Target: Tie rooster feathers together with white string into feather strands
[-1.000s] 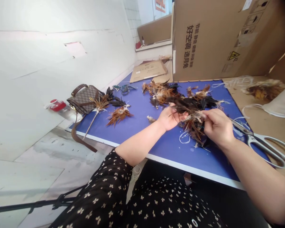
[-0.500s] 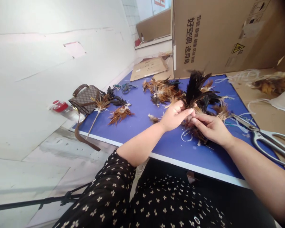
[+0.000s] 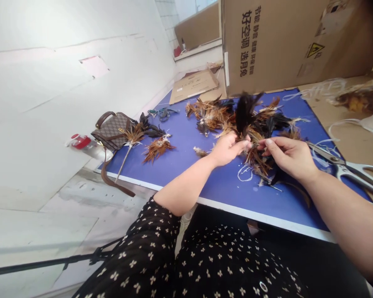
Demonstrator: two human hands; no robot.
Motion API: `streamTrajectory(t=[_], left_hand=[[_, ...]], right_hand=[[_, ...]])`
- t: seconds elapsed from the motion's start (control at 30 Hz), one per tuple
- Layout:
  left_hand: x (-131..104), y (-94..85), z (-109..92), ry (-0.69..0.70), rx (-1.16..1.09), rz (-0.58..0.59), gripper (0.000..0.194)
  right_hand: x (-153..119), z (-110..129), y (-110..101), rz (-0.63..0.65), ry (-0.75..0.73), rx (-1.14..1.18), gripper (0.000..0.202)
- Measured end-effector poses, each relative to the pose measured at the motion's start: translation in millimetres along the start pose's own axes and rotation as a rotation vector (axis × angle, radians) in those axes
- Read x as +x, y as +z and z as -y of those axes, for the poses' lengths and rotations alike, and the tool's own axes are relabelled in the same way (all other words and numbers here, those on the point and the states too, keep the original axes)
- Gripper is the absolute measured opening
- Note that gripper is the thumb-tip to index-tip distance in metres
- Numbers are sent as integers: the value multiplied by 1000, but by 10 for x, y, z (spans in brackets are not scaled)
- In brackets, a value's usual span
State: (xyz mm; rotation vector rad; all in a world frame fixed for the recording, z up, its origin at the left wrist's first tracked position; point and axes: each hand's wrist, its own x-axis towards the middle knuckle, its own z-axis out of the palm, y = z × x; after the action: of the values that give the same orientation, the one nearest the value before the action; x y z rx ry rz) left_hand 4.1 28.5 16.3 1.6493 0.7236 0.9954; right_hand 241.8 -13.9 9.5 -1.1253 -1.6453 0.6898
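Note:
My left hand [image 3: 227,150] is closed around the base of an upright bunch of black feathers [image 3: 246,112], over the front of the table. To its right, my right hand [image 3: 294,159] pinches thumb and forefinger together; what lies between them is too small to make out. Brown and black loose feathers [image 3: 258,159] lie below and between the two hands. A loop of white string [image 3: 245,173] rests on the blue tabletop [image 3: 186,165] close by. Behind the hands spreads a heap of brown and black feather bunches [image 3: 216,116].
Large scissors [image 3: 342,161] lie right of my right hand, among white strings. At the left stand a brown patterned handbag [image 3: 112,129] and a red-lidded bottle [image 3: 83,142]. Feathers tied on a stick [image 3: 124,161] lean there. A big cardboard box [image 3: 282,45] stands behind.
My right hand has moved right, away from my left hand, which stays on the black feathers. The view has shifted slightly.

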Motion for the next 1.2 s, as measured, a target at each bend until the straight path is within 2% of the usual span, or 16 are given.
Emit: streamTrajectory(t=[0.1, 0.2, 0.37, 0.47, 0.57, 0.67, 0.83, 0.97, 1.07, 1.13, 1.2], left_hand=[[-21, -5, 36, -59, 88, 109, 34], [-37, 29, 44, -138, 123, 133, 32], [-51, 55, -138, 9, -235, 45, 40], [-65, 51, -240, 13, -440, 1, 33], [-84, 80, -279, -18, -516, -13, 30], [-101, 144, -280, -54, -513, -11, 33], [-124, 235, -244, -111, -449, -6, 42], [-140, 255, -226, -96, -342, 50, 46], [-154, 276, -214, -102, -183, 38, 44], [-178, 301, -201, -62, -16, -87, 41], [-218, 334, -200, 95, 216, -239, 37]], right_hand=[[5, -17, -6, -3, 0, -7, 61], [10, -33, -12, -2, -3, -12, 61], [9, -29, -5, -1, -26, -15, 57], [5, 11, 9, -17, -61, -11, 49], [0, 100, 11, -13, -150, 2, 42], [-14, 219, 0, 76, -227, 27, 39], [-56, 315, 16, 252, -181, 110, 54], [-77, 251, 63, 259, -87, 95, 50], [-46, 171, 54, 166, -124, -63, 46], [-4, 105, 15, 32, -185, -241, 41], [39, 33, -35, -90, -240, -462, 34]])
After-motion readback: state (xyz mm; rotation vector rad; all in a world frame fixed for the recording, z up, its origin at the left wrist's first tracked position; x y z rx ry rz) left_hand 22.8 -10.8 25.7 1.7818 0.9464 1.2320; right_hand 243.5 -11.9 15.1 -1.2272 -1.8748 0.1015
